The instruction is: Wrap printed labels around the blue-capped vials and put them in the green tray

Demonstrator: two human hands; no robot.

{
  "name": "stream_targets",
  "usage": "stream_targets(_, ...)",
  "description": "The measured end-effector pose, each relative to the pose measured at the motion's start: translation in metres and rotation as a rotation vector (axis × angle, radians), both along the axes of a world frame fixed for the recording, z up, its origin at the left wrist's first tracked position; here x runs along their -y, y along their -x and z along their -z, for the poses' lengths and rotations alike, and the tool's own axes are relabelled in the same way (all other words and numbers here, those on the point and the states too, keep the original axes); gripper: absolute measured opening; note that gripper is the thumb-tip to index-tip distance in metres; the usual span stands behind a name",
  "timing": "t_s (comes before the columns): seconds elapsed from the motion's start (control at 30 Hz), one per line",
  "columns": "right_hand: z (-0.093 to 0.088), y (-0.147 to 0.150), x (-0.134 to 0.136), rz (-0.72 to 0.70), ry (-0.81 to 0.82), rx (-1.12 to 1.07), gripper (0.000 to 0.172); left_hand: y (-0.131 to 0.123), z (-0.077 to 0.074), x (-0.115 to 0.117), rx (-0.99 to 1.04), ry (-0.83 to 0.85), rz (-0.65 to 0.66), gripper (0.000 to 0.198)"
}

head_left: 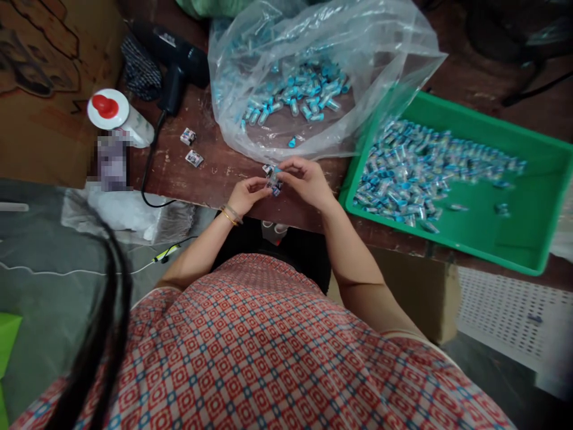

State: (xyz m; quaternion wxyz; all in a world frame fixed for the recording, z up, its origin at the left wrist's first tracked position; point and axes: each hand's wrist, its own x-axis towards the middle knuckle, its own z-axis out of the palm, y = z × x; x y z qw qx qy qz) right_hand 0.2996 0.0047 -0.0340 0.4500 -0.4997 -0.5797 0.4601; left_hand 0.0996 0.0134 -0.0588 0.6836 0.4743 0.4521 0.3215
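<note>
Close to the table's front edge, my left hand [248, 194] and my right hand [308, 182] meet over a small clear vial with a blue cap [274, 174]. The thumb and fingers of my right hand pinch the vial. My left fingertips are pressed together at its lower side, on something small that they partly hide. Beneath and beside the fingers are small printed labels. Just beyond my hands, a clear plastic bag [250, 140] lies open with many blue-capped vials [308, 92] in it. A loose blue cap [292, 142] sits near the bag's front edge.
To the right, a green tray [505, 239] holds many filled vials. Two stacks of printed labels [194, 157] lie left of my hands. Beyond them are a black hair dryer [176, 65] with its cord and a white bottle with a red top [107, 107]. A cardboard box [49, 89] stands far left.
</note>
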Motion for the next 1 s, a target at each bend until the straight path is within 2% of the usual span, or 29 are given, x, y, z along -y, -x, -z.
stream_targets(0.07,0.006,0.003,0.008,0.025,0.022,-0.036,0.027,-0.001,-0.001,0.005,0.053,0.047,0.008,0.061)
stream_targets(0.2,0.013,0.010,0.031,0.074,0.010,-0.043,0.029,0.001,-0.002,0.014,0.183,0.251,0.093,0.059)
stream_targets(0.33,0.006,0.013,0.050,0.121,-0.059,0.216,0.029,0.005,-0.006,0.020,0.224,0.343,0.160,0.052)
stream_targets(0.47,-0.002,0.018,0.060,0.033,-0.152,0.339,0.023,0.008,-0.013,0.020,0.217,0.329,0.166,0.052)
stream_targets(0.63,0.003,0.023,0.063,0.107,-0.147,0.297,0.013,0.005,-0.017,0.024,0.194,0.247,0.153,0.051)
stream_targets(0.8,0.007,0.024,0.063,0.110,-0.108,0.285,0.005,0.003,-0.017,0.027,0.156,0.235,0.131,0.057)
stream_targets(0.93,0.005,0.031,0.061,0.115,-0.108,0.275,0.004,-0.002,-0.013,0.024,0.147,0.221,0.154,0.055)
stream_targets(1.0,0.002,0.018,0.062,0.150,-0.137,0.251,0.005,-0.004,-0.008,0.019,0.135,0.206,0.157,0.054)
